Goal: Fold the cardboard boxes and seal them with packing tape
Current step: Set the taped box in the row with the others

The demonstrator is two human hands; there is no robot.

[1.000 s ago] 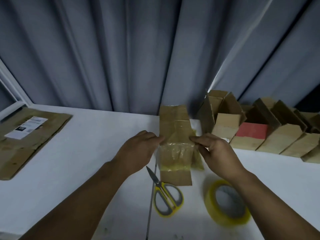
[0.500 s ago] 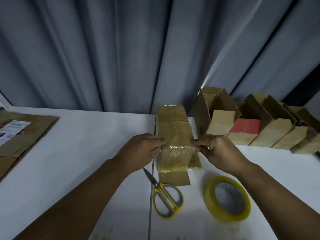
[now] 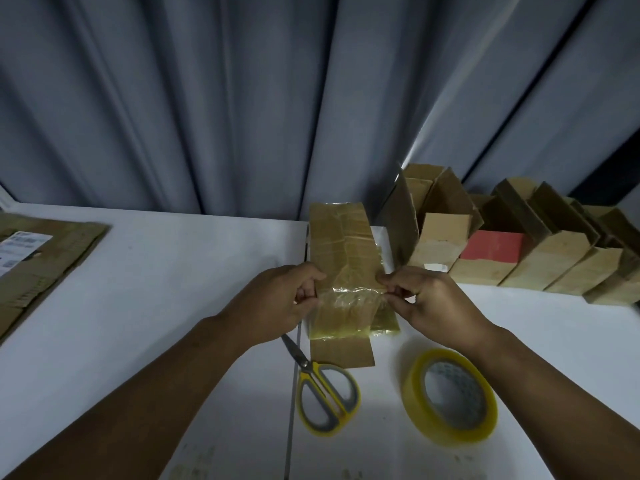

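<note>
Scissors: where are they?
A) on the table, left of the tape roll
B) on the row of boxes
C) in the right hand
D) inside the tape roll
A: the scissors lie flat on the table left of the tape roll; the left hand and right hand pinch a tape strip.

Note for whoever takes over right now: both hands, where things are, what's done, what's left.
Left hand and right hand each pinch an end of the clear yellowish tape strip, held across the flat brown cardboard box on the white table.
Yellow-handled scissors and yellow tape roll lie nearer you.
Done: folded brown boxes stand in a row at right.
Left: press this strip down, then fold and seal this box.
</note>
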